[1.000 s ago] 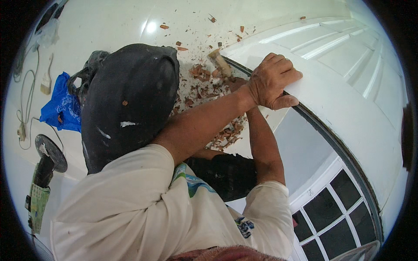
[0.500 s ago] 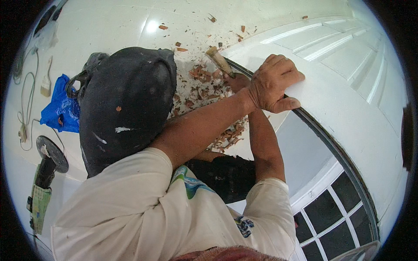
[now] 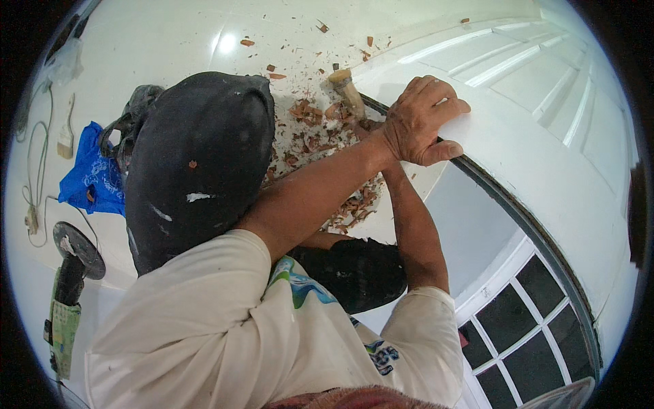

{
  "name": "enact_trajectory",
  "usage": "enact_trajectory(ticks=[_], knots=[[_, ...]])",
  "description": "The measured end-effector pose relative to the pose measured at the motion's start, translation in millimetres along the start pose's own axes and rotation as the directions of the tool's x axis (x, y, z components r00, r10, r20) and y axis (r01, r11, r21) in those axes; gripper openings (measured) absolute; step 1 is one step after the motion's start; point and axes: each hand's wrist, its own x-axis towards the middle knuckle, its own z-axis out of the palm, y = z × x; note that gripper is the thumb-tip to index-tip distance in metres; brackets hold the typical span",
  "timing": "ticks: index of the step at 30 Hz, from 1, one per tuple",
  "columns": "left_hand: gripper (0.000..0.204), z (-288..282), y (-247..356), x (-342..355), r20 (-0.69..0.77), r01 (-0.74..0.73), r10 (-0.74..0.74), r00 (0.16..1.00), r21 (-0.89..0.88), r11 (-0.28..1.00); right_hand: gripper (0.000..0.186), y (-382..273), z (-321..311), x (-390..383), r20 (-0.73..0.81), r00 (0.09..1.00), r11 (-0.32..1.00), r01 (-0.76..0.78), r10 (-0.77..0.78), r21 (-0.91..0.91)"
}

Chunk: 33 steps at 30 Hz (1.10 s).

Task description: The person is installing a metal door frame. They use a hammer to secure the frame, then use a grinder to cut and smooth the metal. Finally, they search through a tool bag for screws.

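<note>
My left hand [image 3: 422,123] lies over the dark edge of a white panelled door [image 3: 538,174], its fingers curled over the white surface and its thumb sticking out. The left forearm crosses over my right arm. Mostly hidden behind the left wrist, my right hand [image 3: 368,127] is closed low beside the door edge. From it rises a tool with a thick, pale wooden cylindrical end [image 3: 348,93]. The tool's other end is out of sight. Reddish-brown wood shavings [image 3: 320,140] cover the pale floor beside this hand.
On the left floor lie a paintbrush [image 3: 66,129], a blue plastic bag [image 3: 92,174], a cable [image 3: 42,160] and a power tool with a round disc [image 3: 78,251]. My dark-clad knee [image 3: 197,163] fills the left middle. A white-framed grid with dark panes [image 3: 524,327] stands lower right.
The tool's wooden end has tilted slightly to the right and stands a little more upright. My left hand keeps its place on the door edge. The whole view has shifted slightly.
</note>
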Motion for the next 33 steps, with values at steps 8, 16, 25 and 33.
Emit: enact_trajectory(ticks=[8, 16, 25, 33], knots=[[0.061, -2, 3, 2, 0.018, -0.034, 0.033, 0.999, 0.071, 0.997, 0.039, -13, 14, -29, 0.134, 0.985, 0.987, 0.122, -0.108, -0.101], [0.065, -44, -116, -65, -0.414, 0.822, -0.873, 0.258, -0.381, 0.423, 0.037, -42, -44, -151, 0.25, 0.968, 0.732, 0.16, 0.014, -0.662], [0.046, 20, -147, -76, 0.258, 0.468, -0.952, -0.168, -0.828, -0.307, 0.051, -98, -45, -169, 0.208, 0.976, 0.919, 0.14, -0.066, -0.369], [0.056, 0, -121, -52, 0.165, 0.555, -0.899, -0.406, -0.737, -0.386, 0.044, -126, -52, -170, 0.044, 0.985, 0.778, 0.16, -0.169, -0.607]])
